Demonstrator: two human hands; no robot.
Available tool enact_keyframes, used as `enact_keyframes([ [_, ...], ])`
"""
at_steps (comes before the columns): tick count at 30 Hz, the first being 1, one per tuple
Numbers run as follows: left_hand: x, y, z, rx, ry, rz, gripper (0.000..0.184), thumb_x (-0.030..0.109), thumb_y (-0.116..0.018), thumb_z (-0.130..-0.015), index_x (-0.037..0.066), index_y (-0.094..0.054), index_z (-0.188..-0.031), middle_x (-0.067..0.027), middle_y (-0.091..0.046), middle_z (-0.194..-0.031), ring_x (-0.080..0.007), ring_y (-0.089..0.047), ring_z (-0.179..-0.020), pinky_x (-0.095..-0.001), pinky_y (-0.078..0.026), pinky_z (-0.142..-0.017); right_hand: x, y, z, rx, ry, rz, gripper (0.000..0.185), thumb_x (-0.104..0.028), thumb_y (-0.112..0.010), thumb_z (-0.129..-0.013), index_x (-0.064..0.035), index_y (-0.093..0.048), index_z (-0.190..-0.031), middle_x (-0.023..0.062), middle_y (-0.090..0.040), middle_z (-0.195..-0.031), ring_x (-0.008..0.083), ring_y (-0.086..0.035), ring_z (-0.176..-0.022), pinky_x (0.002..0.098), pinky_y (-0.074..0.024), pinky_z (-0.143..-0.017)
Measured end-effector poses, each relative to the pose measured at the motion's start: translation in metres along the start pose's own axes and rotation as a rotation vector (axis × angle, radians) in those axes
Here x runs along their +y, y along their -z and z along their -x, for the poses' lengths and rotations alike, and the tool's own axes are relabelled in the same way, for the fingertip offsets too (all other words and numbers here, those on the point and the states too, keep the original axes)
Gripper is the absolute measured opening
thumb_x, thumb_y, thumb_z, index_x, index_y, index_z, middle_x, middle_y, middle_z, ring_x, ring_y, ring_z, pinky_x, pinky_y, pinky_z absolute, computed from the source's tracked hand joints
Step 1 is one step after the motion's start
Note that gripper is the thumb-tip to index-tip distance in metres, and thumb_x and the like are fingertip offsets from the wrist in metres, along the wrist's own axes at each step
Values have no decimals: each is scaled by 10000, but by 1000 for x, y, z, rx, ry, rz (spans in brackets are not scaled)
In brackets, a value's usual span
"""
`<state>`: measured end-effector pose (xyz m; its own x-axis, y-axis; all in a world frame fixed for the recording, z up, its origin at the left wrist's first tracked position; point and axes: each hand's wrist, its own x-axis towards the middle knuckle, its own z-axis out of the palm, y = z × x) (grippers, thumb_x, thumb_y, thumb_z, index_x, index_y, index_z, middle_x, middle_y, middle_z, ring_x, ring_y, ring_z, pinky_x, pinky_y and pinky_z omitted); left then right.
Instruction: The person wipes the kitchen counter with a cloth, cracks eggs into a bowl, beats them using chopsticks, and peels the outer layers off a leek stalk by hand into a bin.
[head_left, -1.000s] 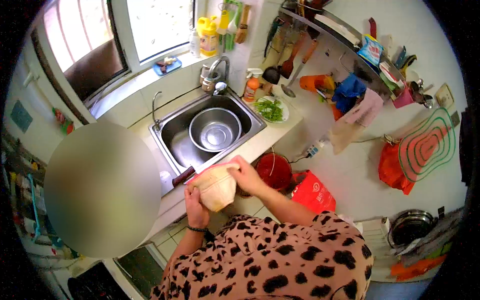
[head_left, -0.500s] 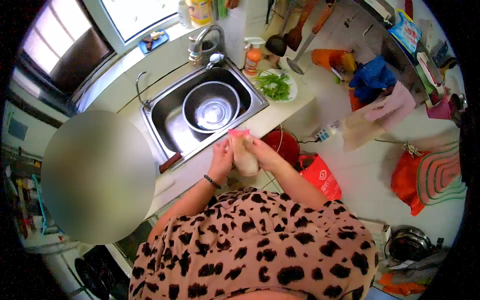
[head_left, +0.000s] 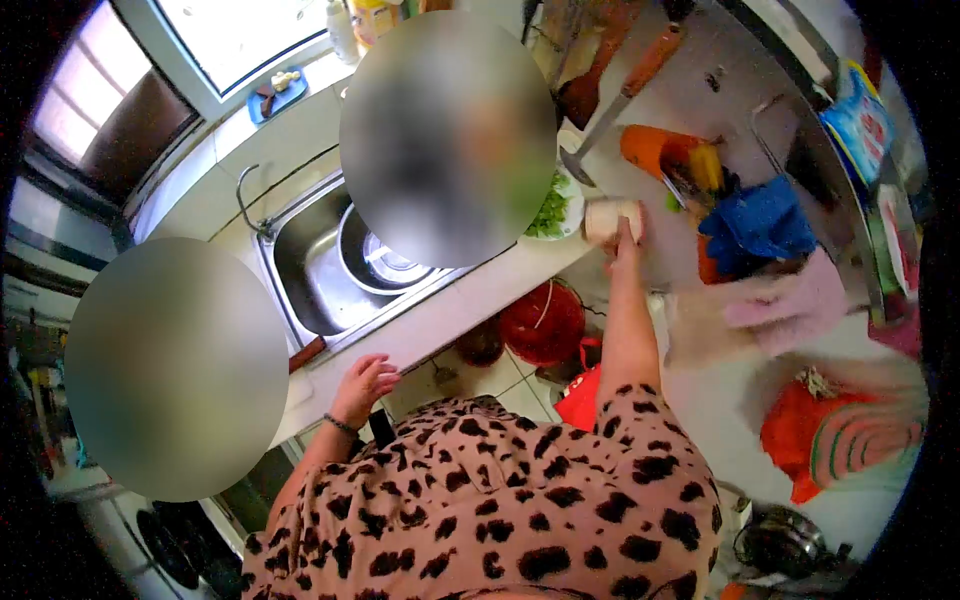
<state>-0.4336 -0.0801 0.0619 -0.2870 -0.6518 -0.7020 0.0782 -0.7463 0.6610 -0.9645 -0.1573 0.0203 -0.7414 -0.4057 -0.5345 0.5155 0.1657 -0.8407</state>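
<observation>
My right hand [head_left: 626, 240] reaches out to the far right end of the counter, its fingers on a pale packet [head_left: 602, 218] beside the plate. The packet is short and rounded with a pinkish edge; its contents cannot be made out. Next to it, a white plate [head_left: 574, 214] carries chopped green leaves [head_left: 550, 214], partly hidden by a blurred patch. My left hand [head_left: 367, 387] hovers near the counter's front edge below the sink, fingers apart and slightly bent, holding nothing.
A steel sink [head_left: 310, 285] holds a metal basin [head_left: 352, 250]. Below the counter stand a red bucket [head_left: 545, 325] and a red bag [head_left: 580, 398]. Ladles and a spatula [head_left: 655, 60] hang on the wall; an orange holder [head_left: 645, 148] and blue cloth [head_left: 765, 230] hang farther right. Blurred ovals hide some areas.
Both hands held the pale packet in front of the sink. My left hand has let go and moved left; my right hand has carried the packet right, beside the plate. The view has shifted.
</observation>
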Motion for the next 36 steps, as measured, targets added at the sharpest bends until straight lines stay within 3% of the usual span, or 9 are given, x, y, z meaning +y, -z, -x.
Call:
enact_keyframes([
  [1,-1,11,12,25,0,8,323,254,-495,-941,40,-470,-1182,-97,-584,-1001,-201,-607,-919,-293,-493,-773,-13,-12,11,-44,16,34,619,-446,-614,-823,-60,-412,-1263,111,-521,-1169,278,-519,-1080,463,-361,-963],
  [2,0,20,25,70,-28,64,325,257,-497,-940,38,-470,-1178,-96,-583,-1000,-203,-608,-914,-292,-495,-765,-31,-27,40,204,95,418,606,-388,-646,-799,-70,-418,-1262,119,-513,-1183,290,-477,-1127,473,-340,-976],
  [4,1,42,52,141,-63,132,327,259,-498,-939,35,-470,-1175,-96,-581,-999,-205,-609,-909,-290,-496,-757,-19,-42,46,420,186,813,602,-329,-678,-775,-79,-423,-1260,127,-505,-1197,303,-435,-1173,482,-319,-989],
  [6,-8,61,75,317,-145,272,328,260,-500,-938,35,-470,-1176,-96,-587,-997,-211,-614,-899,-291,-498,-757,13,-34,18,436,1285,1102,567,-198,-669,-758,-58,-422,-1249,153,-499,-1203,329,-414,-1178,493,-314,-996],
  [8,-18,87,100,422,-184,359,327,254,-499,-938,40,-469,-1183,-98,-593,-999,-206,-617,-895,-291,-500,-760,21,-39,12,-31,1248,1164,512,-158,-636,-772,-56,-433,-1231,157,-497,-1206,321,-430,-1159,478,-342,-970],
  [11,-38,113,123,591,-194,400,268,221,-526,-920,48,-531,-1125,-72,-607,-997,-170,-623,-871,-279,-514,-755,44,-69,28,-313,1172,1139,501,-156,-629,-776,-54,-438,-1228,158,-500,-1207,321,-435,-1156,474,-346,-968],
  [22,-89,104,120,593,-274,477,267,287,-533,-918,63,-543,-1064,-61,-627,-909,-137,-629,-826,-237,-516,-680,147,-163,165,-1181,1190,973,461,-151,-603,-791,-46,-459,-1216,163,-509,-1209,322,-453,-1143,456,-361,-961],
  [27,-114,114,156,733,-304,481,245,290,-549,-901,57,-534,-978,-71,-615,-882,-140,-617,-760,-238,-507,-643,186,-177,237,-1584,1096,981,443,-148,-592,-798,-43,-469,-1211,166,-513,-1210,323,-461,-1138,448,-368,-957],
  [36,-195,176,218,772,-325,613,177,218,-538,-905,46,-539,-948,-70,-611,-842,-138,-605,-729,-248,-499,-589,250,-163,374,-2062,936,1208,414,-143,-571,-811,-36,-486,-1201,170,-521,-1212,324,-476,-1128,434,-381,-951],
])
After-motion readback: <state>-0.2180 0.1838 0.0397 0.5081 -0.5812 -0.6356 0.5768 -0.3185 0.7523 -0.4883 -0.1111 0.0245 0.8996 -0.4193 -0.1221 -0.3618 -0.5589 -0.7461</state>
